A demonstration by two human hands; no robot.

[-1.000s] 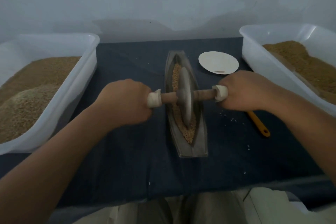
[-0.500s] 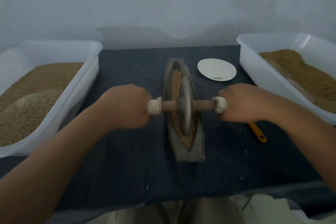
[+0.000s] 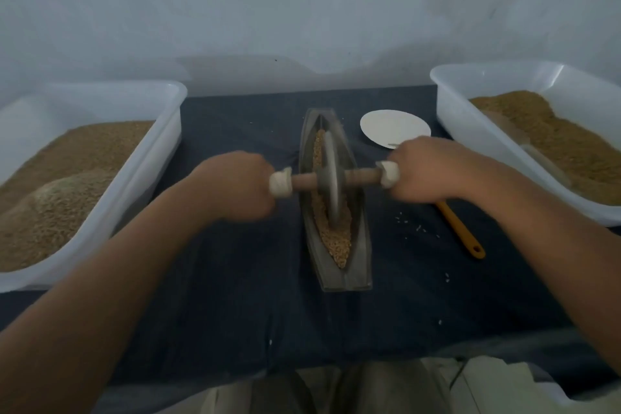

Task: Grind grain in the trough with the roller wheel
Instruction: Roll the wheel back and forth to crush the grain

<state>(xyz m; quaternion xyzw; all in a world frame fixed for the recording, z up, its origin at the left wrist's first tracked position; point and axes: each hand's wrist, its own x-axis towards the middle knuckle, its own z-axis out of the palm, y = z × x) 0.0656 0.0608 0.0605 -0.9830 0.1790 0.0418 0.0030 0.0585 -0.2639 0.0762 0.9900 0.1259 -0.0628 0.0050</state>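
The roller wheel (image 3: 332, 175) is stood upright on the grain (image 3: 336, 242) at mid-length of the narrow trough (image 3: 360, 245), which is laid on a dark cloth (image 3: 235, 296). Its axle ends are gripped in closed fists by the left hand (image 3: 235, 185) and right hand (image 3: 426, 175). A grain-filled left tub (image 3: 151, 158) and right tub (image 3: 470, 144) are set alongside. A white plate (image 3: 393, 126) and an orange handle (image 3: 460, 228) are seen by the right hand.

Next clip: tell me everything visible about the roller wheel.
The roller wheel is a thin grey disc, metal by its look, on a brown wooden axle with pale wrapped ends. It stands upright on edge in the grain along the trough, about midway. The left hand grips one axle end, the right hand the other.
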